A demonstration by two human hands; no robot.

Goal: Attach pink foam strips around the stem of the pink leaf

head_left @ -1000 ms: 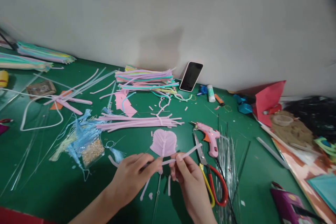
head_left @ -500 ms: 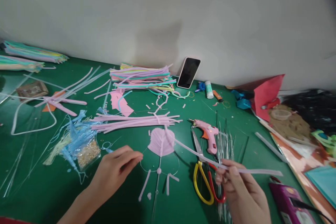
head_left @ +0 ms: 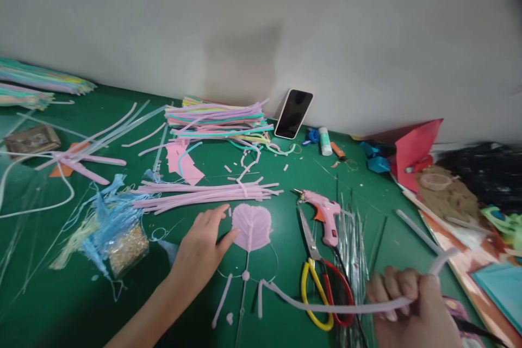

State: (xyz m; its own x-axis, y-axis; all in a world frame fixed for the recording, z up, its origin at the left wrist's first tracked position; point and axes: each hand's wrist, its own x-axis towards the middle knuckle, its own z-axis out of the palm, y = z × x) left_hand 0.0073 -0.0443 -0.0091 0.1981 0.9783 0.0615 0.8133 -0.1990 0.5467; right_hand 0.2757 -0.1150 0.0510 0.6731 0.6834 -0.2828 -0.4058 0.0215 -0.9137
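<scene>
A lilac pipe cleaner (head_left: 326, 309) is pinched in my right hand (head_left: 411, 304) at the lower right. Its free end reaches left across the scissors (head_left: 318, 272) to a short bent lilac piece (head_left: 260, 299). My left hand (head_left: 204, 250) is open and empty, thumb and fingers apart, by the left edge of a fuzzy lilac leaf shape (head_left: 250, 227); whether the thumb touches it I cannot tell. The leaf sits on a thin stem with a small lilac bead-like ball (head_left: 245, 275) and a thin wire loop. A straight lilac piece (head_left: 222, 302) lies left of the stem.
A pink glue gun (head_left: 324, 212) lies above the scissors, beside silvery wires (head_left: 350, 244). Lilac pipe cleaners (head_left: 204, 196) are bundled behind the leaf. Blue tassels (head_left: 106, 217) and a bag of beads (head_left: 128, 250) lie left. A phone (head_left: 293, 114) leans on the wall.
My right hand has moved right and down with the pipe cleaner, whose far end has come away from the leaf. My left hand has moved up and right to the leaf, its fingers spreading.
</scene>
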